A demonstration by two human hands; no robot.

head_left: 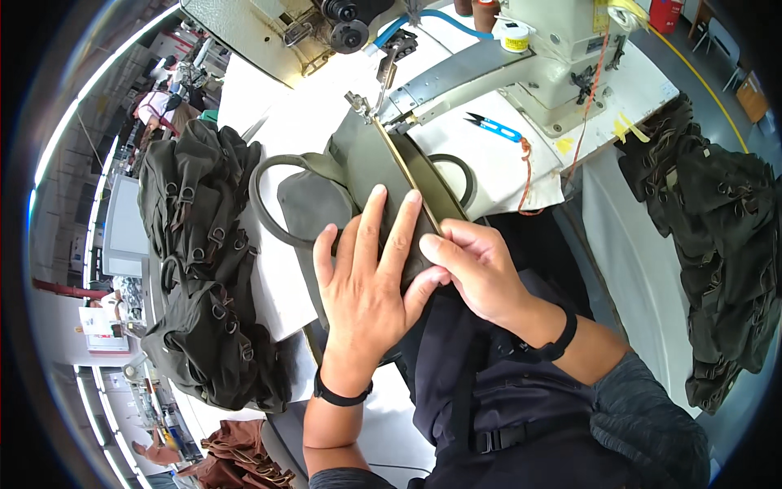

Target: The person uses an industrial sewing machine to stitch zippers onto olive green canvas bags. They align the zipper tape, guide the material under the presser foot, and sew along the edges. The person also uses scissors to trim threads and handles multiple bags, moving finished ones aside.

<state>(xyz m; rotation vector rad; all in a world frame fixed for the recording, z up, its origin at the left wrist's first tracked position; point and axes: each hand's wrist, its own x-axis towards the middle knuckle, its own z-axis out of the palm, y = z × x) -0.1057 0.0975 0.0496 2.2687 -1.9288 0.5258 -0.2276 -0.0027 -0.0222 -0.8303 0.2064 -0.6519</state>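
A dark olive bag (356, 148) lies under the needle area of a sewing machine (456, 75). A tan binding strip (397, 156) runs along its edge from the machine's foot down toward my hands. My left hand (362, 277) rests flat on the bag's panel, fingers spread. With thumb and fingers, my right hand (482, 273) pinches the bag's edge at the lower end of the strip. One rounded handle (262, 204) loops out left of the panel, and another handle (467, 173) shows on the right. The bag's lower part is hidden under my hands.
Blue thread snips (495, 128) on an orange cord lie right of the bag. Dark bags are piled on the left (204, 269) and right (717, 244). Brown pieces (236, 456) lie at lower left. A small white pot (514, 37) stands on the machine. People work far left.
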